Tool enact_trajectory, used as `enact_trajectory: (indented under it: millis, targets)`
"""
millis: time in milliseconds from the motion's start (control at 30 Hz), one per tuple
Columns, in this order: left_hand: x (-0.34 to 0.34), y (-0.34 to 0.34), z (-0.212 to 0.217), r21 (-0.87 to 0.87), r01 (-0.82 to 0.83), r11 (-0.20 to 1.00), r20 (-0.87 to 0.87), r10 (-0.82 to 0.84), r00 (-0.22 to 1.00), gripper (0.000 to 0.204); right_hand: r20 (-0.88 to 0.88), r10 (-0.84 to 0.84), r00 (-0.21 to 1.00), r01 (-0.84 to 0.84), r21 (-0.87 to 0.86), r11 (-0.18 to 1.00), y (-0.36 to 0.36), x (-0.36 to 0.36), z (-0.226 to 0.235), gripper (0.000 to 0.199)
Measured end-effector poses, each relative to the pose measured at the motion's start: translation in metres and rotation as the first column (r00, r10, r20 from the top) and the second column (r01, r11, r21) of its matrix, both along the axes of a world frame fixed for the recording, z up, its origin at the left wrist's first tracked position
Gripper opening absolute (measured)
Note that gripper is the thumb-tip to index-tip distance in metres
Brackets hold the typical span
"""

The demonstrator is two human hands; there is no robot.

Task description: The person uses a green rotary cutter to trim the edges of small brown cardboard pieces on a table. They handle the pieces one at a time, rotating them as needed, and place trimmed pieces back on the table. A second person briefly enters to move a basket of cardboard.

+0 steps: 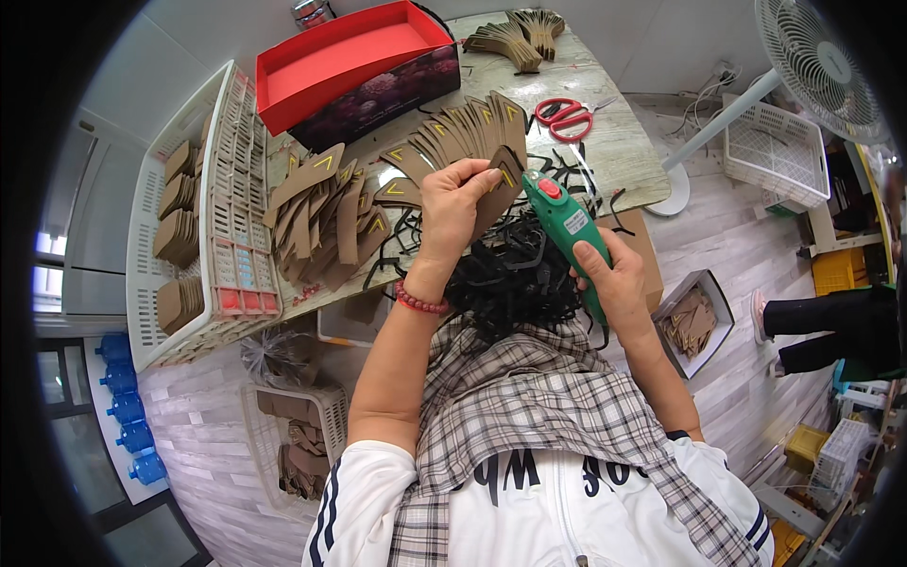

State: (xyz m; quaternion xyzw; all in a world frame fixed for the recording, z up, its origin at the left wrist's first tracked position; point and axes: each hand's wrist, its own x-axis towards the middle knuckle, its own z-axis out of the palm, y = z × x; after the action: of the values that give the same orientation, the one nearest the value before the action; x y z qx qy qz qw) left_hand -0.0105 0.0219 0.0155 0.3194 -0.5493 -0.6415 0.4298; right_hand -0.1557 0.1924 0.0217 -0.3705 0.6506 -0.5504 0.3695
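My left hand (452, 210) pinches a flat brown piece (493, 203) with a yellow V-shaped mark, holding it up over the table's near edge. In my right hand (616, 282) is a green handheld electric tool (567, 222) with a red button. Its tip is close to the right edge of the brown piece; whether they touch I cannot tell. Beneath both hands lies a tangled heap of black strips (515, 279), partly on the checked apron (510, 397). Fanned brown pieces (463, 130) with the same yellow marks lie just beyond my left hand.
Red-handled scissors (565, 120) lie on the table (619, 156). A pile of brown pieces (326, 222) sits at left beside a white crate (248, 203). Behind are a red-lined box (354, 57) and more brown stacks (518, 40). A fan (822, 61) stands right; another person's legs (822, 326) show.
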Motion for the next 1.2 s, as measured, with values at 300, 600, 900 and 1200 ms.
enact_trajectory:
  millis: [300,600,900,1200]
  targets:
    - [0.004,-0.004,0.002,0.005,0.134,0.991,0.081,-0.134,0.988,0.011,0.041,-0.001,0.999,0.002,-0.015,1.0,0.0,-0.001,0.003,0.04]
    - [0.013,-0.021,0.007,-0.119,0.213,0.97,0.23,-0.182,0.956,0.013,0.021,0.013,1.0,-0.012,-0.04,0.999,0.001,-0.003,0.006,0.033]
    - [0.053,-0.048,0.041,-0.177,0.228,0.957,0.421,-0.136,0.897,0.009,0.045,0.049,0.998,-0.049,-0.009,0.999,-0.007,0.001,0.003,0.035]
    - [0.112,-0.081,0.056,-0.894,-0.109,0.434,0.345,0.825,0.447,0.018,0.072,0.015,0.997,-0.017,0.015,1.0,0.0,0.002,-0.007,0.035]
